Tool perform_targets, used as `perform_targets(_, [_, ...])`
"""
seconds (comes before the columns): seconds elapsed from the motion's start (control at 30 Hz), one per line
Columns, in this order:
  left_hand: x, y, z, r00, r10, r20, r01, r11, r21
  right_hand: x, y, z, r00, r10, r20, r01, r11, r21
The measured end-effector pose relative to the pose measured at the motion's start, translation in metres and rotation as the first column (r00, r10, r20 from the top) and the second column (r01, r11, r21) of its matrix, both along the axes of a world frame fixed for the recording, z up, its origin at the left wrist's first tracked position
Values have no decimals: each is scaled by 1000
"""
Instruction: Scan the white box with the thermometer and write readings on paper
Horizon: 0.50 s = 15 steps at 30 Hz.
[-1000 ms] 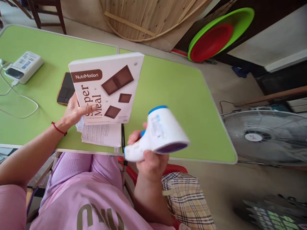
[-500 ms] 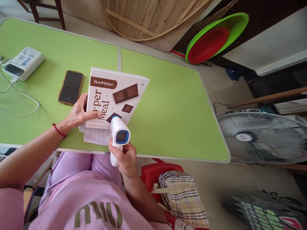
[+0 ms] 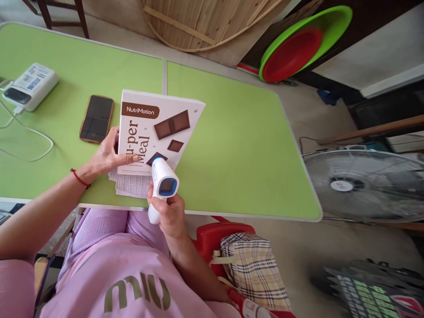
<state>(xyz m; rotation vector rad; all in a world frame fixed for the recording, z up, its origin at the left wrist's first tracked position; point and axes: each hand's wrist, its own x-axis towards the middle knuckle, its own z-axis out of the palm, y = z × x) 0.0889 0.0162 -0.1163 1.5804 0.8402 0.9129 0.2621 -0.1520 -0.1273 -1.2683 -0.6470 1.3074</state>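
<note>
My left hand (image 3: 114,152) grips the lower left edge of a white NutriMotion box (image 3: 139,137) printed with chocolate pieces, its thumb across the front. The box is tilted up above the green table (image 3: 228,145). Under its lower edge lies a sheet of paper with writing (image 3: 132,185). My right hand (image 3: 170,214) is wrapped round the handle of a white and blue infrared thermometer (image 3: 162,176). The thermometer's nose points at the lower part of the box front; whether they touch I cannot tell. Its small screen faces me and looks dark.
A phone (image 3: 96,118) in a brown case lies left of the box. Farther left is a white power bank (image 3: 31,86) with cables. A fan (image 3: 342,185) stands beyond the table's right end. Below the near edge, a checked bag (image 3: 253,269) rests on a red chair (image 3: 212,238).
My right hand and the thermometer have shifted very slightly left and up in view. The box is a little more upright to the camera. Both grips stay the same.
</note>
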Motion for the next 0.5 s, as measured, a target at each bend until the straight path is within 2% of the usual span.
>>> perform_targets(0.13, [0, 0, 0, 1000, 0, -2, 0, 1000, -12, -1, 1, -1, 1000, -15, -15, 14, 999, -33])
perform_targets(0.5, [-1, 1, 0, 1000, 2, -20, -2, 1000, 16, 0, 1, 2, 1000, 4, 31, -4, 1000, 1])
